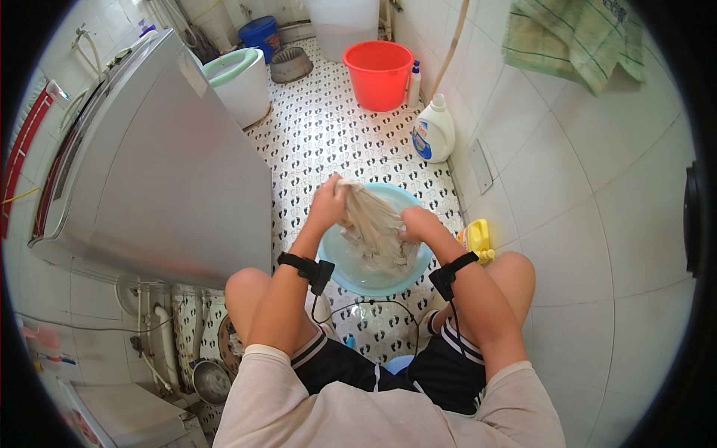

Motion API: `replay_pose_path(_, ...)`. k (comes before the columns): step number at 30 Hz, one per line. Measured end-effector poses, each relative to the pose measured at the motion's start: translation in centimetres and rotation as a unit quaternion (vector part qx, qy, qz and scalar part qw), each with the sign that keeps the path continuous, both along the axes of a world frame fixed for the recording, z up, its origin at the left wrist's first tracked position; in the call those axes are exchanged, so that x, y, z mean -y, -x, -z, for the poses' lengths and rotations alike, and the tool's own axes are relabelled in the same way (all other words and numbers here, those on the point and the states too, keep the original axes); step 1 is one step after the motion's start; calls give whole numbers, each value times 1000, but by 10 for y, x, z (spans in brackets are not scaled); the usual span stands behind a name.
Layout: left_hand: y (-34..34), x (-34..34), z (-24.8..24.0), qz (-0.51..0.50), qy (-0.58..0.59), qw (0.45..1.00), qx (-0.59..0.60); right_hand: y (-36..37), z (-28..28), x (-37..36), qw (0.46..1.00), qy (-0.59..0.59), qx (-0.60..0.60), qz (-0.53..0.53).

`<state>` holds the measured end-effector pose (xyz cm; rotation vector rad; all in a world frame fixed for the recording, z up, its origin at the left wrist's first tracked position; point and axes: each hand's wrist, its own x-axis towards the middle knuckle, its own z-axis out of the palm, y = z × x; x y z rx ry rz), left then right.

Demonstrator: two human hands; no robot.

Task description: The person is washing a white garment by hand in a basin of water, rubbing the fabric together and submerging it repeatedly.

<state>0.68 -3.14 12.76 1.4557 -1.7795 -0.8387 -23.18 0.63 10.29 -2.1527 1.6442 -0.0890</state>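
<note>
A wet, pale beige cloth (371, 224) hangs bunched between my two hands over a light blue basin (373, 286) on the floor. My left hand (328, 203) is closed on the cloth's upper left end, above the basin's rim. Lower, at the cloth's right side, my right hand (420, 225) grips another part of it; its fingertips are partly hidden by the folds. The cloth's lower end droops into the basin, where some water shows.
A grey washing machine (172, 172) stands at the left. Beyond the basin are a red bucket (379, 77) and a white detergent jug (434, 131). A yellow bottle (478, 237) sits by the right wall, near my knee. A dark cable (385, 301) loops between my legs.
</note>
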Motion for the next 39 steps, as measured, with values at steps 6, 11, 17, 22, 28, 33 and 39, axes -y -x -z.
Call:
replay_pose_path(6,-13,8,-10,-15,56,995,-85,16,48,13,987,-6,157,32)
replay_pose_path(11,-13,5,-11,17,26,995,-94,-1,32,6,968,70,242,9)
replay_pose_path(17,13,-10,-48,95,5,974,-206,-31,38,2,955,80,287,-7)
replay_pose_path(22,8,-5,-58,101,-1,978,-182,-22,38,14,966,3,257,33)
replay_pose_path(28,-9,5,-44,91,-9,993,-74,-17,-5,33,956,144,257,15)
replay_pose_path(33,5,-16,-58,156,65,983,75,-21,-73,25,929,133,334,89)
replay_pose_path(39,23,-13,-62,115,103,982,106,-34,-122,18,894,214,393,35)
